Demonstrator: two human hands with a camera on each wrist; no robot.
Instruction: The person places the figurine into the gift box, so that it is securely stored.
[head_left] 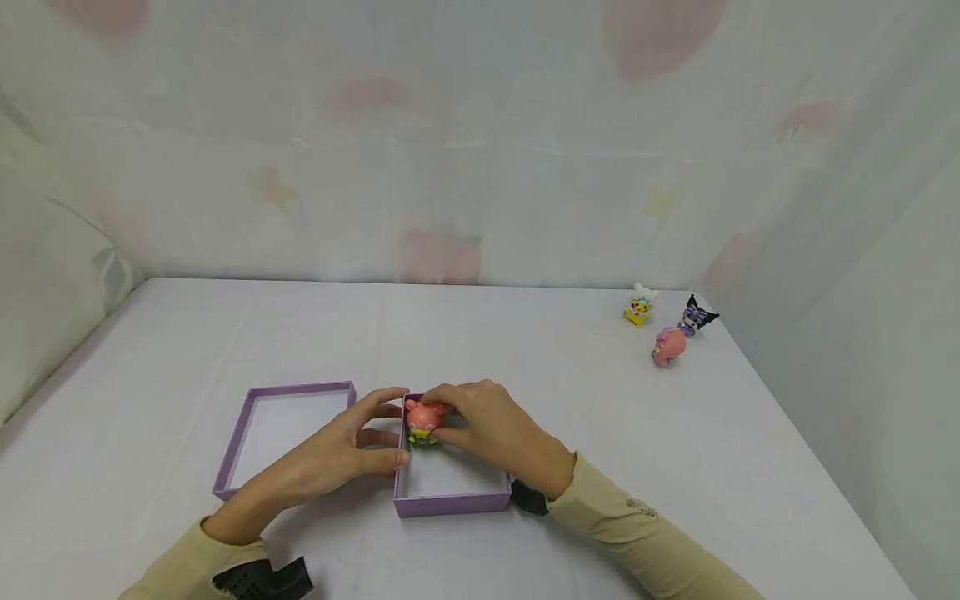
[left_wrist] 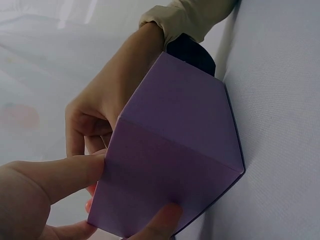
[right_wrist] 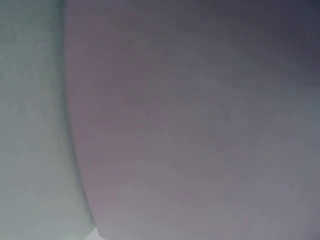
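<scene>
Mid-placement, by the look of it: small pink-and-orange toy figure with a green base (head_left: 424, 421) pinched in the curled fingers of the right hand (head_left: 491, 433), held at the far left corner inside the open lilac cardboard box (head_left: 453, 500). Left hand (head_left: 341, 454) braced against the box's left wall, thumb and fingers fairly straight, steadying rather than gripping. Next, probably: lowering the figure fully onto the box floor, loosening the pinch without tipping it, then drawing the right hand clear. Matching lilac lid (head_left: 232, 467) lying inside-up just left of the box on the white cloth-covered surface (head_left: 600, 433); three more small figures (head_left: 667, 321) grouped well apart at the far right corner. Seen only from the left wrist: box's outer purple walls (left_wrist: 175, 165) close up, left fingertips (left_wrist: 75, 172) flat against a wall. Right wrist view a grey blur, nothing told.
</scene>
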